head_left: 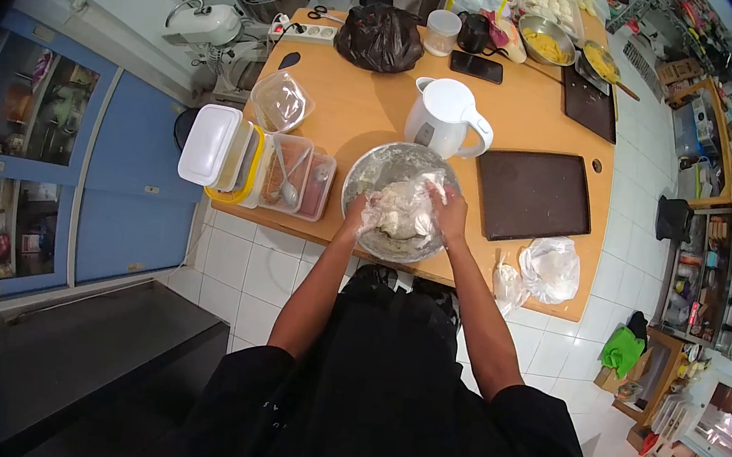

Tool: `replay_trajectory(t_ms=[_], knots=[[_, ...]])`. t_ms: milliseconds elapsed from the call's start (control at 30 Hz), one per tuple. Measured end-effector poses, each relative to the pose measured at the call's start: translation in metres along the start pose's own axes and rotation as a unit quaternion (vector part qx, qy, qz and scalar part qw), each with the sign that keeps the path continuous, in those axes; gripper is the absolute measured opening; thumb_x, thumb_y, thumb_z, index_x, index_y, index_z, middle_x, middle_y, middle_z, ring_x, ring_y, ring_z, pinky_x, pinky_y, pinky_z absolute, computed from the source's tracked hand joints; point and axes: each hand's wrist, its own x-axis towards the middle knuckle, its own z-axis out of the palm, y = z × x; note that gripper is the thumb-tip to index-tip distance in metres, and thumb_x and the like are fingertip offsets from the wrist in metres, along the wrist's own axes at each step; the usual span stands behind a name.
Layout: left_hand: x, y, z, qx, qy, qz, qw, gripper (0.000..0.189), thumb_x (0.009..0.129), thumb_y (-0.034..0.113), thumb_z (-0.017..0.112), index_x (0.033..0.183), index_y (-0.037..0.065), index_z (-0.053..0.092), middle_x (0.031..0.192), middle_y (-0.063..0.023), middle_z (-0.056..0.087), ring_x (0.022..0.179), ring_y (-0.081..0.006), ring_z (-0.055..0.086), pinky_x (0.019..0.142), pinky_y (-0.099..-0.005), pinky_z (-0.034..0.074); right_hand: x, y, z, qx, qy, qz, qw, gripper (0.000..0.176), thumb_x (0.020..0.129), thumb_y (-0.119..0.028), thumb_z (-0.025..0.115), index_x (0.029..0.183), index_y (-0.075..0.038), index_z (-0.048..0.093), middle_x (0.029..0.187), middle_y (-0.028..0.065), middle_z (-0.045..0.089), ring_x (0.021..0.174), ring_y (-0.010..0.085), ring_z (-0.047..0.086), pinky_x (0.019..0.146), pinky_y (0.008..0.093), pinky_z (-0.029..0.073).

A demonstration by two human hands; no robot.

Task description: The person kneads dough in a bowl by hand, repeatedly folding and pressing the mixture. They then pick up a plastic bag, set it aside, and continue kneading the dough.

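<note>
A metal mixing bowl (362, 170) stands near the front edge of the wooden table. In it lies a whitish, floury lump of dough (403, 209), with what looks like thin clear plastic around it. My left hand (362, 217) holds the lump's left side, fingers partly hidden in the white folds. On the opposite side, my right hand (449, 215) grips the dough and plastic inside the bowl's right rim. A white electric kettle (446, 115) stands just behind the bowl, its handle turned to the right.
Right of the bowl lies a dark baking tray (534, 199), with white plastic bags (551, 269) in front of it. Plastic containers (286, 173) stand at the left, one holding a spoon. Farther back are a black bag (380, 38), a phone (476, 67) and a metal bowl of yellow food (546, 43).
</note>
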Motion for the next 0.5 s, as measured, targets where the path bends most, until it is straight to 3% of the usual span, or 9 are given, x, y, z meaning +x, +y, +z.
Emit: replay_trajectory(t_ms=[67,133,200,233,300,333,400,500], knots=[[-0.007,0.018,0.0,0.212,0.03,0.056,0.975,0.019,0.086,0.01,0.056,0.099,0.001,0.066,0.092,-0.0065,0.065,0.08,-0.0144,0.06,0.071,-0.0292,0.047,0.01,0.024,0.01,-0.039,-0.015,-0.015,0.999,0.038,0.086,-0.031,0.068,0.096,0.006,0.067,0.075,0.0144,0.068,0.069,0.0135,0.061,0.064,0.0317,0.048],[0.007,-0.004,-0.002,-0.017,0.009,-0.067,0.998,0.019,0.086,0.011,0.055,0.097,0.0,0.066,0.092,-0.0065,0.065,0.082,-0.0155,0.061,0.071,-0.0294,0.047,0.013,0.045,0.021,-0.019,-0.005,-0.023,1.0,0.037,0.086,-0.03,0.068,0.094,0.005,0.067,0.075,0.0135,0.068,0.068,0.013,0.06,0.064,0.0312,0.048],[0.016,-0.021,0.001,-0.121,0.008,-0.084,0.989,0.021,0.086,0.012,0.056,0.099,0.0,0.066,0.092,-0.0063,0.065,0.084,-0.0162,0.062,0.07,-0.0291,0.047,0.015,0.043,0.025,-0.04,0.039,-0.007,0.998,0.035,0.085,-0.029,0.068,0.093,0.005,0.066,0.075,0.0135,0.067,0.068,0.013,0.059,0.064,0.0311,0.047],[0.014,-0.027,0.002,-0.104,0.016,-0.044,0.993,0.023,0.085,0.012,0.057,0.102,-0.001,0.065,0.092,-0.006,0.064,0.084,-0.0164,0.061,0.069,-0.0287,0.047,0.013,0.038,0.028,-0.054,0.02,-0.025,0.998,0.035,0.085,-0.028,0.068,0.094,0.006,0.065,0.075,0.0142,0.067,0.067,0.0135,0.058,0.064,0.0316,0.047],[0.012,-0.03,0.004,-0.192,0.029,-0.08,0.978,0.029,0.084,0.014,0.059,0.109,0.0,0.062,0.094,-0.0055,0.063,0.084,-0.0159,0.06,0.068,-0.028,0.047,0.007,0.029,0.027,-0.086,-0.016,-0.057,0.995,0.033,0.084,-0.026,0.068,0.094,0.006,0.064,0.074,0.0155,0.065,0.066,0.0147,0.057,0.063,0.0327,0.046],[0.008,-0.016,0.003,-0.294,0.038,-0.154,0.943,0.033,0.084,0.015,0.06,0.113,0.001,0.06,0.094,-0.0052,0.062,0.083,-0.0152,0.059,0.067,-0.0276,0.047,0.007,0.035,0.031,-0.07,-0.013,-0.057,0.996,0.033,0.084,-0.025,0.068,0.093,0.006,0.063,0.074,0.0163,0.065,0.065,0.0155,0.056,0.063,0.0335,0.046],[0.0,0.005,-0.003,-0.368,0.043,-0.195,0.908,0.039,0.084,0.016,0.061,0.12,0.003,0.056,0.095,-0.0046,0.06,0.08,-0.0138,0.058,0.067,-0.0266,0.047,0.008,0.043,0.043,-0.035,-0.011,-0.059,0.998,0.032,0.083,-0.024,0.068,0.092,0.006,0.062,0.073,0.0178,0.063,0.064,0.0173,0.055,0.063,0.0351,0.045],[-0.008,0.001,-0.007,-0.261,0.03,-0.115,0.958,0.039,0.086,0.021,0.059,0.12,0.003,0.055,0.095,-0.0049,0.057,0.079,-0.0154,0.056,0.069,-0.0281,0.047,0.003,0.004,0.028,-0.059,-0.11,0.058,0.991,0.048,0.08,-0.033,0.07,0.108,0.006,0.063,0.099,0.0272,0.065,0.095,0.038,0.063,0.084,0.0389,0.049]])
